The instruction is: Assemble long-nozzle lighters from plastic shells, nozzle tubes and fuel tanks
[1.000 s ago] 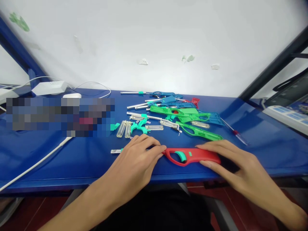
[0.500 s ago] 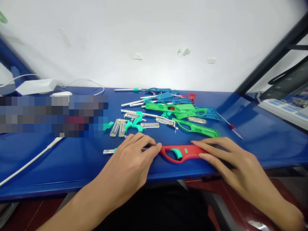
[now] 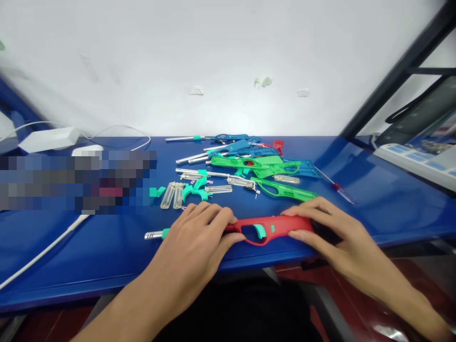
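A red lighter body (image 3: 285,225) with a teal trigger lies across the front of the blue table, its silver tube (image 3: 154,235) sticking out to the left. My left hand (image 3: 201,237) is closed round the joint between tube and body, thumb and fingertips on the red plastic. My right hand (image 3: 331,228) grips the right end of the body between thumb and fingers. Behind them lie a green shell half (image 3: 285,189), clear fuel tanks (image 3: 173,195) and teal triggers (image 3: 195,191).
More green and blue shells (image 3: 263,152), silver tubes and a red piece (image 3: 278,147) are heaped further back. A screwdriver (image 3: 344,192) lies at the right, a power strip (image 3: 416,164) beyond it. White cables (image 3: 42,251) and a pixelated area are on the left.
My left thumb and fingers have closed over the left end of the red body, and my right hand has wrapped further round its right end. The camera view has shifted slightly.
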Demonstrator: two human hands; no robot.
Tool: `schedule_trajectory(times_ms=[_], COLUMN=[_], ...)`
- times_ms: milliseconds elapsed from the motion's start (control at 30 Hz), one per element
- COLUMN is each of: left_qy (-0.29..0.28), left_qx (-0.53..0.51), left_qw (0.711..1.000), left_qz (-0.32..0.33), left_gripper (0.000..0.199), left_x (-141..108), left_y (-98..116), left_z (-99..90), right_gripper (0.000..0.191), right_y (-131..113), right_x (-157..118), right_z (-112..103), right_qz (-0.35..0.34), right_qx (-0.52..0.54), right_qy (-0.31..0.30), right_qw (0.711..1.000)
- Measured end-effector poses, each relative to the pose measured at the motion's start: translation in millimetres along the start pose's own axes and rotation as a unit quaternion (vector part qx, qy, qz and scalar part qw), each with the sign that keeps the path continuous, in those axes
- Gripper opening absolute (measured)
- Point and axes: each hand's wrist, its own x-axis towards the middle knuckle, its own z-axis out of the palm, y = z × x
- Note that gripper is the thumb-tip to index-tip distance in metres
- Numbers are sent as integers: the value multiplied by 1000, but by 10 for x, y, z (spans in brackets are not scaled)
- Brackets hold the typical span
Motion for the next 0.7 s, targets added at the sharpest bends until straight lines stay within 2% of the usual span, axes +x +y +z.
schedule_trajectory(times_ms=[67,133,233,333,467,567,700], left_qy=[0,5,8,12,28,42,67], left_qx=[12,38,84,115,140,129,124], left_qw=[1000,999,996,992,988,988,985], left_qz=[2,14,40,54,62,78,103], left_gripper=[7,19,33,33,28,27,38], left_x=[16,18,10,8,-13,-60,-91], left_y=[10,27,74,146,218,219,185], left_z=[-15,-29,-44,-45,-10,23,30], right_gripper=[23,23,29,25,16,18,27], right_y=[-7,-14,-44,-119,-241,-280,-261], right_x=[-2,-8,-3,28,57,39,-4], right_z=[6,4,-17,-43,-37,15,105], right_qz=[-3,-11,-36,-62,-62,-90,-161], right_qx=[6,-1,-18,-25,-32,-29,-33], right_qy=[29,41,10,-29,-46,-35,13], right_qw=[1000,999,999,997,997,995,986])
